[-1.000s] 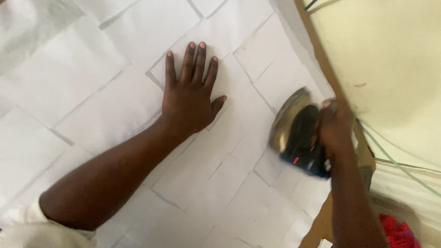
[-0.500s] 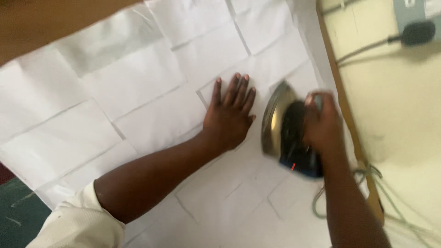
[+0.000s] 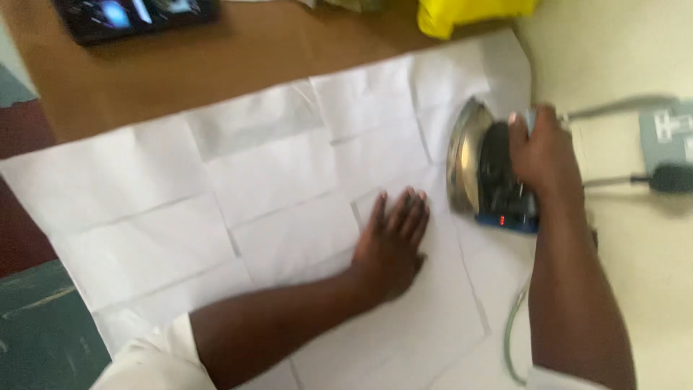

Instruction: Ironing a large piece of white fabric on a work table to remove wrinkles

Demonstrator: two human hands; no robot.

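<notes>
The left hand [image 3: 390, 249] lies flat, fingers spread, on the creased white fabric sheet [image 3: 274, 180]. The right hand [image 3: 543, 152] grips the dark-handled metal-soled electric iron [image 3: 485, 173], tilted on that sheet.

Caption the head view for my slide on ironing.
Left hand flat on white sheets, right hand gripping a tilted iron on a brown table.

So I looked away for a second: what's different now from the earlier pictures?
The right hand has tipped the iron further onto its side, soleplate facing the left hand, and a dark tablet and yellow bag have come into view. The left hand stays flat on the white creased sheet.
</notes>
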